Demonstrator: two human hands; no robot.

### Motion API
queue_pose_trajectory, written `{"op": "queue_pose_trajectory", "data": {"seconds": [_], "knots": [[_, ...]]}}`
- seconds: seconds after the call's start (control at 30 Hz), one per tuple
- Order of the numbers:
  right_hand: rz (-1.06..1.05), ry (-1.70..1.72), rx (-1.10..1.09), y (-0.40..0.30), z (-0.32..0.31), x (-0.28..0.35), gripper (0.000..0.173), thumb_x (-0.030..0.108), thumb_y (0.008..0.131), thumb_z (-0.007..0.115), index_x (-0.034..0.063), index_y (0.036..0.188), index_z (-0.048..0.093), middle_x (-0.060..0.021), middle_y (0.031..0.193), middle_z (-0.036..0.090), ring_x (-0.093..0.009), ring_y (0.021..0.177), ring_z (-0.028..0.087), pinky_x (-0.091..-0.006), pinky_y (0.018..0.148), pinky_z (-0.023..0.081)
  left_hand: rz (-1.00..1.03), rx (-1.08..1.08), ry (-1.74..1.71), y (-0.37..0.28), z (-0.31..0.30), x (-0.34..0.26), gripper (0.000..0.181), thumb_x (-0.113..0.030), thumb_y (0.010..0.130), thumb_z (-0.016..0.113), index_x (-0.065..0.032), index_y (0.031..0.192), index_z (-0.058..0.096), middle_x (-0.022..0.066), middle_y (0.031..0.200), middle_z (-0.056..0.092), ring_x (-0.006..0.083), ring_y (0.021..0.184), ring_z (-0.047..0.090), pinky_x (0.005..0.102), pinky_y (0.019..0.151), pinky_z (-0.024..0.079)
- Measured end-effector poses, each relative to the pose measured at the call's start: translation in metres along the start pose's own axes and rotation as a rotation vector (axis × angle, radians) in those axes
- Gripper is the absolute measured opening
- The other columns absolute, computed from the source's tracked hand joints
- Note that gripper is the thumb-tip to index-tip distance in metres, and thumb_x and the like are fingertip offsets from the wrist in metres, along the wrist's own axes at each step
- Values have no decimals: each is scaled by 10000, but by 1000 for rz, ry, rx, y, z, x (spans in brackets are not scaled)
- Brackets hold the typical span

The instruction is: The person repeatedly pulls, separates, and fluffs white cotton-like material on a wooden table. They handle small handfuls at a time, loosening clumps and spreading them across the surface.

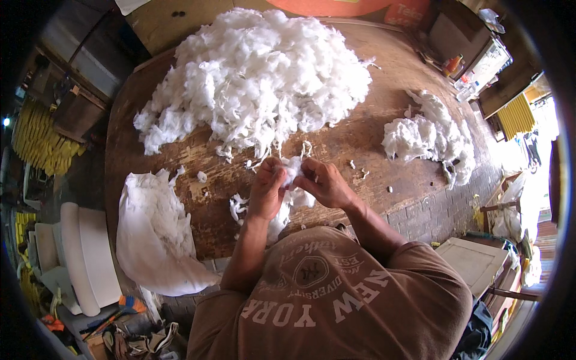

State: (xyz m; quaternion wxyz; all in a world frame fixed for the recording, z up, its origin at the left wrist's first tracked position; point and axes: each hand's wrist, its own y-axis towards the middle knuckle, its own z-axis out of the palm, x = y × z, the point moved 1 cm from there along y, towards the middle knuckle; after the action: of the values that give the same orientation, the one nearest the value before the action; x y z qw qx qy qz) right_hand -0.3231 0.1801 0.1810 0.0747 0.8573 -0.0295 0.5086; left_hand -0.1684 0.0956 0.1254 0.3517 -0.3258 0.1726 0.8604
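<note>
A small tuft of white fibre stuffing (292,167) is pinched between my two hands, above the near part of a worn wooden table (360,198). My left hand (268,186) grips the tuft's left side with thumb and fingers. On its right side, the fingertips of my right hand (325,182) hold it too. Under and behind my hands lies more loose stuffing (281,218), partly hidden by them. Just beyond is a large heap of fluffy white stuffing (265,76), with stringy bits trailing from its near edge.
A white fabric bag (148,256) full of stuffing hangs over the table's left edge. Clumpier white stuffing (427,135) lies at the right. Plastic bottles (467,91) stand at the far right. An upholstered piece (83,261) stands lower left, a pale panel (472,263) lower right.
</note>
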Motion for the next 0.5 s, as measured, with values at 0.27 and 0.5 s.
{"op": "queue_pose_trajectory", "data": {"seconds": [0.27, 0.5], "knots": [[23, 374, -56, -3, 4, -4, 131, 128, 924, 589, 0, 903, 611, -76, 776, 647, -165, 684, 611, -307, 658, 503, 65, -53, 418, -9, 14, 4, 172, -115, 955, 599, -35, 1104, 571, 10, 980, 646, 65, 894, 601, 217, 752, 487], [225, 1147, -291, -6, 5, -29, 103, 84, 943, 513, 46, 975, 604, -81, 925, 639, -163, 802, 608, -302, 691, 514, -39, 23, -2, -14, 41, 2, 106, -152, 943, 617, -55, 982, 599, -3, 874, 612, 70, 766, 522, 239, 705, 417]]}}
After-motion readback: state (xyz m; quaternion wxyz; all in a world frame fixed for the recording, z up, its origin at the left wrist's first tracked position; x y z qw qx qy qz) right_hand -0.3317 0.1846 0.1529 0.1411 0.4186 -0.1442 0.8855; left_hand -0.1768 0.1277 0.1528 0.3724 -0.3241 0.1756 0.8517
